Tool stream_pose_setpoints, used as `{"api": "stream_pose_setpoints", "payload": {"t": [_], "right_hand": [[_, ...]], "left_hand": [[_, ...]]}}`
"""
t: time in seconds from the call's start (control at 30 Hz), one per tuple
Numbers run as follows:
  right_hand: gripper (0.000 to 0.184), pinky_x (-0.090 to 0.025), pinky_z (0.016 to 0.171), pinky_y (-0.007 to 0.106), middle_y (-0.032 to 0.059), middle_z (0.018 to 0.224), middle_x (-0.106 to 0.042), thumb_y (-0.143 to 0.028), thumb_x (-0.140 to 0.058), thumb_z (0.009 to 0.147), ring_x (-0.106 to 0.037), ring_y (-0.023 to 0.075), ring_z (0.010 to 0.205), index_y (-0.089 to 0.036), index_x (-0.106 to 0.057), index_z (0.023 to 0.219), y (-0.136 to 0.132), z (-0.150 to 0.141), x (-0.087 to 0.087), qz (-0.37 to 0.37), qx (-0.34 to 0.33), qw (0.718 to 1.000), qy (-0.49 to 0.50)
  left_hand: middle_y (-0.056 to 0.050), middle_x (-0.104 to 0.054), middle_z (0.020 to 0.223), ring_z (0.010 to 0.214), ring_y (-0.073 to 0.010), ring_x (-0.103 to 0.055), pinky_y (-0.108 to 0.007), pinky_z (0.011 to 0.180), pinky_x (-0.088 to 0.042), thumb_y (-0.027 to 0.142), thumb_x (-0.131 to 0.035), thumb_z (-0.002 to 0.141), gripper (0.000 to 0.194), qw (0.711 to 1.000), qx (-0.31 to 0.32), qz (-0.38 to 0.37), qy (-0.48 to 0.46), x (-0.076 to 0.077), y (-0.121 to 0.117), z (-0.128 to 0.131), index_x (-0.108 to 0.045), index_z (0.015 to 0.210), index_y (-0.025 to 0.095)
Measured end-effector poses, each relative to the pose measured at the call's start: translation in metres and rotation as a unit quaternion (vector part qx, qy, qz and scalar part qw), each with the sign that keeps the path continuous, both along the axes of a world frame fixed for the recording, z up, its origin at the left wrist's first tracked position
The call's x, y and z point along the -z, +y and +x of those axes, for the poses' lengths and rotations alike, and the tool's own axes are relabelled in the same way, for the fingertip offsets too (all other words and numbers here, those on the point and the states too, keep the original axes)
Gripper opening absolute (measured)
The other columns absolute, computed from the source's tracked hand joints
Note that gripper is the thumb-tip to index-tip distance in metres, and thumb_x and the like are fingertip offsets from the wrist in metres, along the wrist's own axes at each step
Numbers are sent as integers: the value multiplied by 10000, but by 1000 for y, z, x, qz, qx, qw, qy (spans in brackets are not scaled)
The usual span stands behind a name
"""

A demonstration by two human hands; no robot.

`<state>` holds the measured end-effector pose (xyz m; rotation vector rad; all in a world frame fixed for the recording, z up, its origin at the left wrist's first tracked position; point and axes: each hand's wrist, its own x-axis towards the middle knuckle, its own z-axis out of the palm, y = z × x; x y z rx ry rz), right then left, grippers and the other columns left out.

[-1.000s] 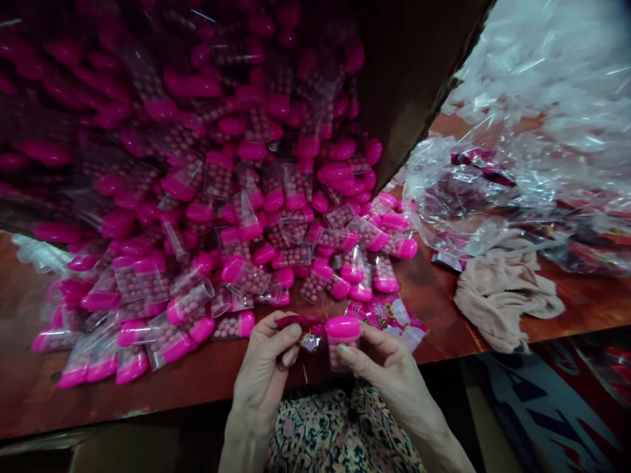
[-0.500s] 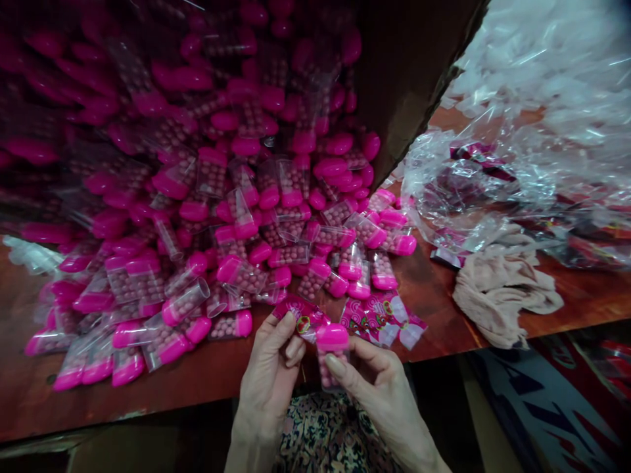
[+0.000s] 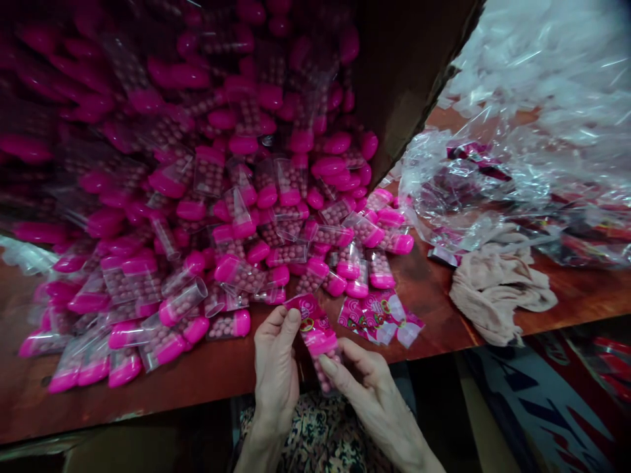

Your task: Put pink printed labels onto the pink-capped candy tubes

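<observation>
My left hand [image 3: 279,348] pinches one end of a printed pink sleeve label [image 3: 311,314] between thumb and fingers. In my right hand [image 3: 362,378] is a small clear candy container [image 3: 323,374] with a pink cap, full of pink balls; my thumb presses on its front. The capped end meets the label's lower end, but I cannot tell how far it sits inside. More printed labels [image 3: 377,316] lie on the table just beyond my right hand. A large heap of the same containers [image 3: 241,272] spreads out in front of both hands.
The heap spills from a dark cardboard box [image 3: 404,85] onto the reddish-brown table [image 3: 197,378]. To the right lie a crumpled beige cloth [image 3: 497,286], a clear plastic bag [image 3: 444,190] with printed wrappers, and a pile of translucent white pieces [image 3: 552,72]. The table's front edge runs near my wrists.
The label in my left hand has unfolded and tilted toward the container. My right hand has moved left and down, bringing the capped end against the label.
</observation>
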<state>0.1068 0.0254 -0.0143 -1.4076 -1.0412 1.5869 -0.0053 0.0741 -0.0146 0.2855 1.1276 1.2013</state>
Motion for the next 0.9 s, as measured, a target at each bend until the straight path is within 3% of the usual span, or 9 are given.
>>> {"api": "stream_pose_setpoints", "payload": {"t": [0.17,0.37,0.53,0.63,0.8,0.9], "right_hand": [[271,-429,568,207,-18,644,-550,-401,-504,879,-509,105,593,-165,-581,768,1,2,2,31,-11,999,-44],[215,-394,576,199,-27,674,-516,-352,-507,888,-460,98,613,-176,-574,785,-1,6,1,71,-20,990,-121],[240,-402,572,205,-25,638,-530,-372,-523,877,-489,105,603,-175,-588,757,0,7,0,45,-26,997,-64],[219,-399,542,202,-18,648,-543,-369,-551,860,-488,105,586,-171,-609,787,2,4,1,71,0,994,-89],[122,-414,548,193,-13,682,-573,-282,-557,857,-481,98,552,-183,-618,821,7,-1,-3,164,52,965,-197],[129,-422,545,193,-15,663,-574,-290,-553,854,-496,101,552,-181,-615,822,14,1,-6,168,49,969,-177]], "left_hand": [[-7,-698,753,646,-123,-623,-234,630,-490,137,-787,581,342,997,73,12,-18,-2,-3,-2,-631,885,167],[8,-693,760,636,-99,-622,-199,616,-493,76,-766,580,316,994,105,22,3,0,-3,-2,-635,854,163],[2,-683,698,564,-99,-599,-205,554,-482,63,-761,567,336,989,147,6,-20,-2,-2,-6,-631,864,147],[-12,-690,718,609,-107,-616,-205,580,-489,67,-767,560,323,992,127,-2,-25,-5,-2,-5,-622,840,136],[-4,-702,708,591,-103,-622,-215,595,-502,54,-762,574,361,997,71,1,-30,-14,2,4,-585,872,154],[-7,-707,712,596,-100,-628,-208,612,-506,42,-761,573,360,997,67,17,-37,-21,5,4,-607,882,147]]}}
